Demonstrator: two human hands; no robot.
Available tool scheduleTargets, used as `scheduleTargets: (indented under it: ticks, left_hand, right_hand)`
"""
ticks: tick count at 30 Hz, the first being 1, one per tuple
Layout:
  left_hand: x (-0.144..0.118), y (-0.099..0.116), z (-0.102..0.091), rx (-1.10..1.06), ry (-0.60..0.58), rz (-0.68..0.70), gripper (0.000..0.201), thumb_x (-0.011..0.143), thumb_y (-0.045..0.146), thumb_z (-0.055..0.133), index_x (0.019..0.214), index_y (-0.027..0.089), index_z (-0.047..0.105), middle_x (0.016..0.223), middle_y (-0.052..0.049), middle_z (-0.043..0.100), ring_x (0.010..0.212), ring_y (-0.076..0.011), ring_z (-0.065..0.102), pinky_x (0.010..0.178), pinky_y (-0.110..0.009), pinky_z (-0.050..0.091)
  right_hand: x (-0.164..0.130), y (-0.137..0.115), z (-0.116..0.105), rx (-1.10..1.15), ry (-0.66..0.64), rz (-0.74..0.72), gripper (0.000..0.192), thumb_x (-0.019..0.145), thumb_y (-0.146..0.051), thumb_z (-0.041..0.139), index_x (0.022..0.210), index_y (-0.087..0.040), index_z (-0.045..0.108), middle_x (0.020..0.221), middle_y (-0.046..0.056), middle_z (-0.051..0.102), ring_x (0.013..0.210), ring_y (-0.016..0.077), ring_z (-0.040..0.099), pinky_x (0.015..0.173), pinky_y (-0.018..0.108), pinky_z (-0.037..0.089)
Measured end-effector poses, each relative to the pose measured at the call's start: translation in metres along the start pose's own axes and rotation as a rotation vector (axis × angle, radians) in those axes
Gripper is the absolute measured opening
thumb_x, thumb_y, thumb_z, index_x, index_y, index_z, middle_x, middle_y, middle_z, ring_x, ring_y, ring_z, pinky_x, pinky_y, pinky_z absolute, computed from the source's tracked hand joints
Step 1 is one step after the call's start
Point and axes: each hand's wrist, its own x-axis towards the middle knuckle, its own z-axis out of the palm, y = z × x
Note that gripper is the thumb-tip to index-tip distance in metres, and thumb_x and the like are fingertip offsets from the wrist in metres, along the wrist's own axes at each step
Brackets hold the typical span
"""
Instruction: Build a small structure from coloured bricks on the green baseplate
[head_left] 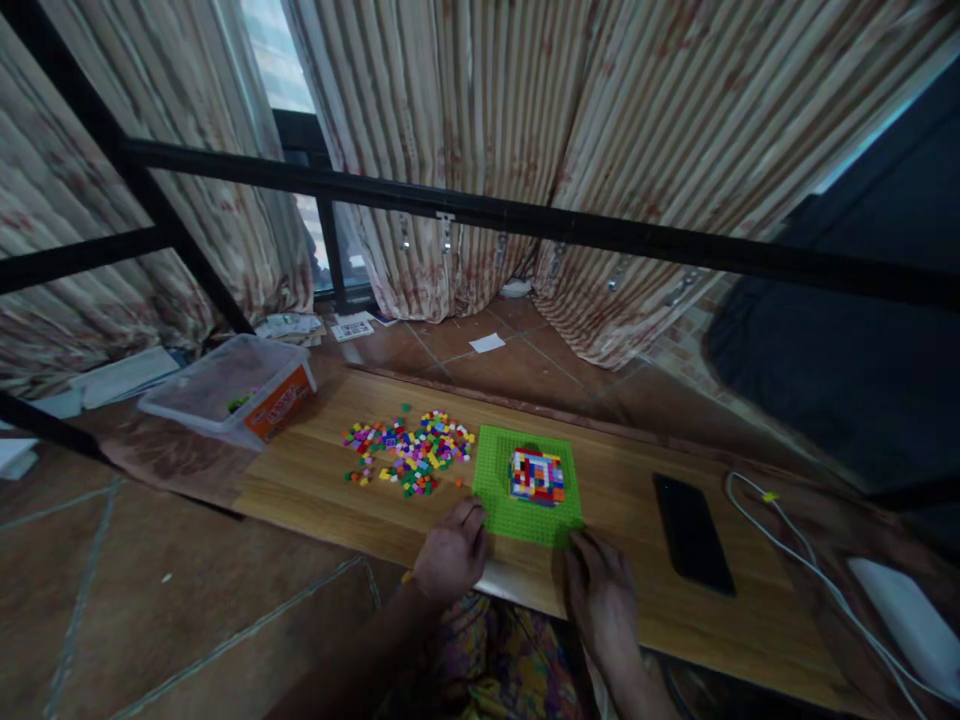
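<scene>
A dim room with a brown tiled floor [187, 600] and striped curtains [487, 150] holds a low wooden table [637, 610] that runs from left to right across the view.

Nearest, the left hand [452, 552] rests at the near edge of the table, fingers curled loosely, its fingertips touching the near left corner of a green baseplate [501, 500]; it holds nothing. The right hand [602, 590] lies flat just near the baseplate's near right corner, fingers loosely spread and pointing away, holding nothing; whether it touches the plate cannot be told.

The baseplate lies flat on the table between and just beyond the hands. On its far right part stands a small square build of bricks [537, 476] in white, red, blue, yellow and orange.

To the right of the baseplate, apart from it, a black phone [693, 533] lies face up. Farther right a white cable [795, 550] curves along the table toward a white object [904, 615] at the right edge.

To the left of the baseplate, a loose scatter of small coloured bricks [409, 452] is spread on the table. Beyond that, at the far left corner, sits a clear plastic tub [225, 385] with an orange label.

A black metal bar [525, 220] crosses above, in front of the curtains. Papers [352, 325] lie on the floor near the window.
</scene>
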Motion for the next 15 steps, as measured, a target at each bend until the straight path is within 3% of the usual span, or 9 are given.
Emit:
scheduleTargets:
  ticks: [9, 12, 15]
  left_hand:
    - [-0.002, 0.003, 0.001, -0.035, -0.005, -0.041, 0.024, 0.087, 0.018, 0.046, 0.109, 0.021, 0.057, 0.120, -0.007, 0.061, 0.109, -0.0171, 0.059, 0.097, -0.033, 0.050]
    - [-0.002, 0.005, 0.000, -0.030, -0.017, -0.052, 0.025, 0.088, 0.018, 0.045, 0.110, 0.021, 0.057, 0.121, -0.007, 0.061, 0.109, -0.0175, 0.060, 0.097, -0.034, 0.050]
    - [-0.001, 0.007, -0.002, -0.028, -0.016, -0.060, 0.026, 0.087, 0.017, 0.046, 0.110, 0.021, 0.058, 0.119, -0.007, 0.062, 0.109, -0.0180, 0.059, 0.097, -0.034, 0.050]
  right_hand:
    - [0.004, 0.000, 0.001, -0.033, 0.031, -0.008, 0.049, 0.093, -0.052, 0.036, 0.099, -0.016, 0.070, 0.103, 0.018, 0.068, 0.097, 0.0329, 0.059, 0.085, 0.051, 0.047]
    - [0.014, -0.022, 0.000, 0.064, 0.042, -0.030, 0.042, 0.093, -0.048, 0.040, 0.100, -0.019, 0.069, 0.099, 0.015, 0.070, 0.093, 0.0301, 0.062, 0.084, 0.047, 0.048]
    - [0.034, -0.062, 0.003, 0.240, -0.013, -0.073, 0.033, 0.093, -0.040, 0.044, 0.102, -0.022, 0.069, 0.102, 0.010, 0.070, 0.094, 0.0256, 0.064, 0.084, 0.041, 0.050]
